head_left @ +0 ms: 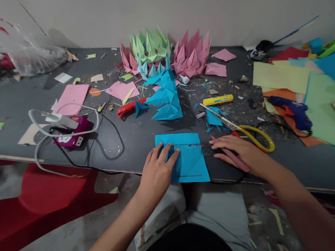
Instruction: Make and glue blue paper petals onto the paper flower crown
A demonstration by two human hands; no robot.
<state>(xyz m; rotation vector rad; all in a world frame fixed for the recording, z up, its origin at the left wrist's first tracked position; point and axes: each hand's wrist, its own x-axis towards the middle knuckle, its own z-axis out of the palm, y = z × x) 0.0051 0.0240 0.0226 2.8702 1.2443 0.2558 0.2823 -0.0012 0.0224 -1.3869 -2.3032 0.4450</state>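
Left hand [157, 171] flat, fingers spread, pinning blue sheet [190, 161] at table's [139, 143] 6 o'clock edge. Right hand [241, 153], at sheet's 3 o'clock, loosely grips pink pencil [235, 160] (clear ruler along top edge, probably). Best practice: firm downward pressure so nothing slides during marking.

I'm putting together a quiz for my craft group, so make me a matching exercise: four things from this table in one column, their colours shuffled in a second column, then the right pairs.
Things
1. sheet under the left hand
2. scissors handles
3. pen in the right hand
4. folded spiky cluster at the back, in the middle

Colours
A. pink
B. green
C. blue
D. yellow

Pairs: 1-C, 2-D, 3-A, 4-B
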